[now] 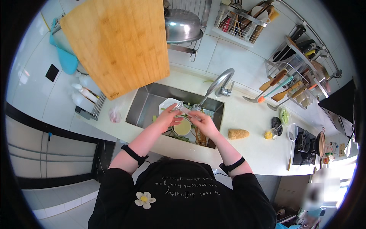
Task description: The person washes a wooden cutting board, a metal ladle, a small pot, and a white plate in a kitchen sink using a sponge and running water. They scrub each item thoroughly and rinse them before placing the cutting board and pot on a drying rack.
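Note:
Over the sink (144, 110), both hands meet at a small utensil (186, 111) with a pale handle and a shiny end. My right hand (204, 123) pinches the handle side. My left hand (167, 118) has its thumb and finger at the shiny end, its other fingers spread. Water falls from the curved faucet (221, 78) beside the utensil. Below the hands sits a round bowl (182, 128) with a pale yellow-green inside. Behind my left hand is a white dish (166, 103). Green vegetable scraps (183, 138) and brown pieces (201, 138) lie around the bowl, partly hidden.
A large wooden cutting board (120, 48) stands at the sink's back left. Right of the sink lies a tan, rough cylinder (238, 134), perhaps a loofah. Farther right are a strainer (291, 134) and a gas stove (304, 146). A small plastic bag (115, 115) sits left.

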`<state>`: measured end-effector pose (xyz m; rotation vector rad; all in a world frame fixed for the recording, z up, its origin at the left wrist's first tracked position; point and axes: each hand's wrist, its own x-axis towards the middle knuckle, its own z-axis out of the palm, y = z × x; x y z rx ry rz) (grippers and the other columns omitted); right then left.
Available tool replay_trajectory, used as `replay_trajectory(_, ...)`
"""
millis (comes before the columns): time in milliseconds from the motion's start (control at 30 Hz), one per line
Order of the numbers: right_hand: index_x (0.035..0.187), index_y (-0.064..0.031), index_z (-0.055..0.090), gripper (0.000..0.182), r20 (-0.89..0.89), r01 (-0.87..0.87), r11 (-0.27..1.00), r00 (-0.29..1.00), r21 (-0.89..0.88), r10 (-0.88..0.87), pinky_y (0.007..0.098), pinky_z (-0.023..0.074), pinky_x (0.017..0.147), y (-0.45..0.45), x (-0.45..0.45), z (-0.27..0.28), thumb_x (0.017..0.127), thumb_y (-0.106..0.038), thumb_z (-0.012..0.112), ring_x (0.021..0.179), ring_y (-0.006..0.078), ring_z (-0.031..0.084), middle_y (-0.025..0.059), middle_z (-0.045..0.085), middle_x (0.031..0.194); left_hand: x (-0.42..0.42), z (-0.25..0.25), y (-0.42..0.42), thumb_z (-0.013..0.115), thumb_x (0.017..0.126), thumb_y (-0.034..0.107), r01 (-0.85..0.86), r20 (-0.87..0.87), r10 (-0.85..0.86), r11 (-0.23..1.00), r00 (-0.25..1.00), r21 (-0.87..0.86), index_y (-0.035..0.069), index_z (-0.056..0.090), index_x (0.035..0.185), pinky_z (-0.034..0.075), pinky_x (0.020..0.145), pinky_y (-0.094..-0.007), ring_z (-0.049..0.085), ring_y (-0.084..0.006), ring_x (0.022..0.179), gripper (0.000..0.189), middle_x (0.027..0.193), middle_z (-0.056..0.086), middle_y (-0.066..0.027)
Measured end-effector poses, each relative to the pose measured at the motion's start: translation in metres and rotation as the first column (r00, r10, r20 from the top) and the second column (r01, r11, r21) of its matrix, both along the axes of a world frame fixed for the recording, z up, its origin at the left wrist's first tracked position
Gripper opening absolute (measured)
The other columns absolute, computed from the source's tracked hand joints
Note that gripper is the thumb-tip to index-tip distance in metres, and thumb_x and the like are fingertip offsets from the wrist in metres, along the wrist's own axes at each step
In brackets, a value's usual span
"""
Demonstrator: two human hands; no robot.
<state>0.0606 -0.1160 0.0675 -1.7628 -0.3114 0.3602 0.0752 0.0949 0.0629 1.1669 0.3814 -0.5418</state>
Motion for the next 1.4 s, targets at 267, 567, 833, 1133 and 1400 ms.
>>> replay_trajectory(267,0.117,-0.0042,0.056,0.031,-0.071,0.023,0.796,0.994,-0.605,-0.083,0.0292,0.0491,0.079,-0.032,-0.022,-0.076,0.088,-0.016,0.056,0.091,0.0173,0.063,0.0104,0.064,0.105,0.007,-0.051,0.051,0.056,0.087,0.025,0.290,0.124,-0.628,0.514,0.768,0.807,0.009,0.050,0.129,0.047,0.084,-0.0321,0.061,-0.0230,0.096,0.045,0.109,0.063,-0.0141)
replay_trajectory(567,0.117,-0.0034,0.050,0.034,-0.088,0.157,0.987,0.984,0.046,-0.152,0.0280,0.0469,0.080,-0.001,-0.023,-0.027,0.086,-0.013,0.059,0.088,0.0151,0.061,0.0099,0.064,0.099,0.001,0.006,0.023,0.061,0.083,0.019,-0.171,0.458,-0.844,0.425,0.278,0.889,0.012,0.049,0.129,0.028,0.106,-0.0466,0.047,-0.0247,0.121,0.048,0.121,0.057,-0.0110)
replay_trajectory(833,0.110,-0.0012,0.048,0.022,-0.043,0.126,0.989,0.992,0.081,-0.122,0.0291,0.0477,0.081,0.016,-0.037,0.007,0.091,-0.010,0.054,0.094,0.0157,0.061,0.0095,0.063,0.100,-0.011,0.014,0.015,0.061,0.084,0.020,-0.101,0.378,-0.894,0.364,0.242,0.926,0.014,0.055,0.120,0.019,0.107,-0.0567,0.059,-0.0221,0.099,0.037,0.098,0.065,-0.0052)
replay_trajectory(1133,0.125,-0.0015,0.044,0.046,0.198,0.151,0.949,0.975,-0.275,-0.098,0.0350,0.0481,0.084,0.021,-0.044,-0.036,0.086,-0.017,0.061,0.097,0.0267,0.060,0.0177,0.059,0.108,-0.031,-0.003,0.023,0.063,0.081,0.024,-0.043,0.231,-0.755,0.260,0.613,0.965,0.007,0.060,0.106,0.049,0.070,-0.0389,0.063,-0.0303,0.079,0.030,0.080,0.065,-0.0117)
replay_trajectory(1400,0.134,-0.0063,0.038,0.060,0.463,-0.005,0.939,0.869,-0.344,0.174,0.0401,0.0483,0.082,0.041,-0.048,0.063,0.081,-0.018,0.064,0.097,0.0332,0.059,0.0200,0.053,0.115,-0.076,0.110,0.066,0.063,0.083,0.021,-0.195,0.524,-0.441,0.600,0.729,0.776,0.004,0.053,0.123,0.047,0.071,-0.0346,0.059,-0.0294,0.082,0.045,0.101,0.057,-0.0143)
